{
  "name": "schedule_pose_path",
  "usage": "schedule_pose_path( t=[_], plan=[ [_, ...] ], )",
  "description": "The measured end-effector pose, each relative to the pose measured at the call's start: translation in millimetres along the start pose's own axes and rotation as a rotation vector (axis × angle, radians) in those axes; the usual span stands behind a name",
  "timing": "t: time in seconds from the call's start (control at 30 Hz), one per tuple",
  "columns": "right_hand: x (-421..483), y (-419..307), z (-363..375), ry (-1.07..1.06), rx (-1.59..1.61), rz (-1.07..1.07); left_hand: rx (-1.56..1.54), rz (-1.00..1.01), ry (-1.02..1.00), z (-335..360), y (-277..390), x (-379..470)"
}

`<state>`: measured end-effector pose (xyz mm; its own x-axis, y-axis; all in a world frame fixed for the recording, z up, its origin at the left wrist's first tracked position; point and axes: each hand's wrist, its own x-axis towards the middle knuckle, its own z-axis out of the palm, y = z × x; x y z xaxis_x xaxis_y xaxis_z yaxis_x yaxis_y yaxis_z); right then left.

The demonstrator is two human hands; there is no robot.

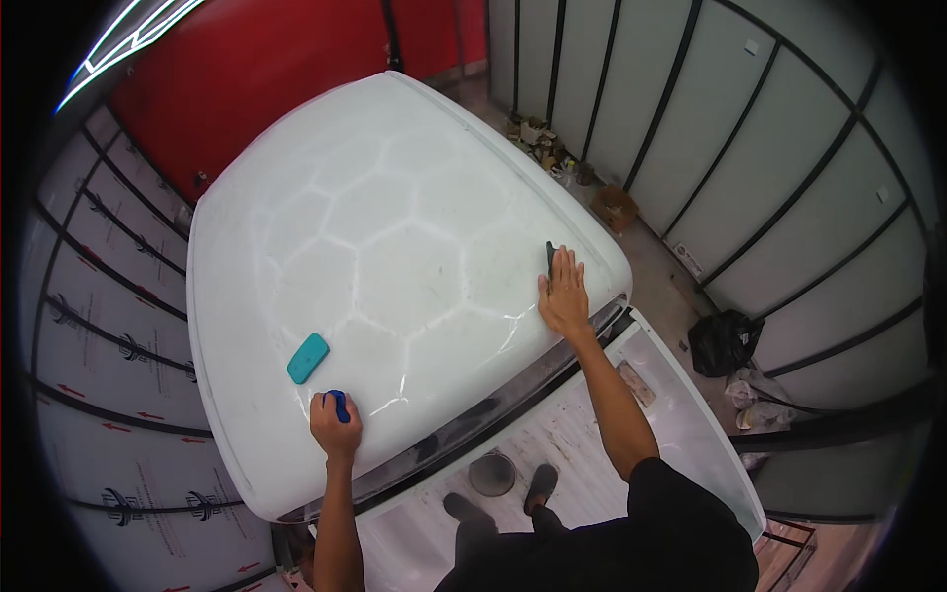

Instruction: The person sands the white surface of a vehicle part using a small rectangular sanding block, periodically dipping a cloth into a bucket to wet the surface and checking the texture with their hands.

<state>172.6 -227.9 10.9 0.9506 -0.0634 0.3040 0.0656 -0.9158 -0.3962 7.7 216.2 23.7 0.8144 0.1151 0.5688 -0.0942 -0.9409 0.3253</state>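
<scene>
A white vehicle roof fills the middle of the view, with hexagonal light reflections on it. My left hand is closed around a blue object, perhaps a sanding block or sponge, over the roof's near left part. Just beyond it a teal rectangular block lies on the roof. At the near right part, my right hand rests palm down with extended fingers, over a dark, thin item that is mostly hidden under it. Whether the fingers grip this item cannot be seen.
I stand in a white truck bed, beside a round bucket or can. A flat piece lies near the bed's right wall. On the floor at right are a black plastic bag and clutter. Framed panels surround the vehicle.
</scene>
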Motion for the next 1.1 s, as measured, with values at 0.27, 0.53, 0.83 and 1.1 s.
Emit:
schedule_pose_path(
  t=[0.27,0.53,0.83,1.1],
  plan=[
    [-79,-63,19,-0.050,0.148,-0.145,0.024,-0.031,-0.022,-13,-5,-8],
    [-93,-67,31,0.001,0.169,-0.027,0.011,-0.004,0.015,-5,-2,-3],
    [-43,-22,17,0.086,0.125,0.097,0.026,-0.017,-0.024,-2,1,-2],
    [-6,25,-4,0.102,-0.026,0.104,-0.023,0.011,0.012,10,6,-1]
  ],
)
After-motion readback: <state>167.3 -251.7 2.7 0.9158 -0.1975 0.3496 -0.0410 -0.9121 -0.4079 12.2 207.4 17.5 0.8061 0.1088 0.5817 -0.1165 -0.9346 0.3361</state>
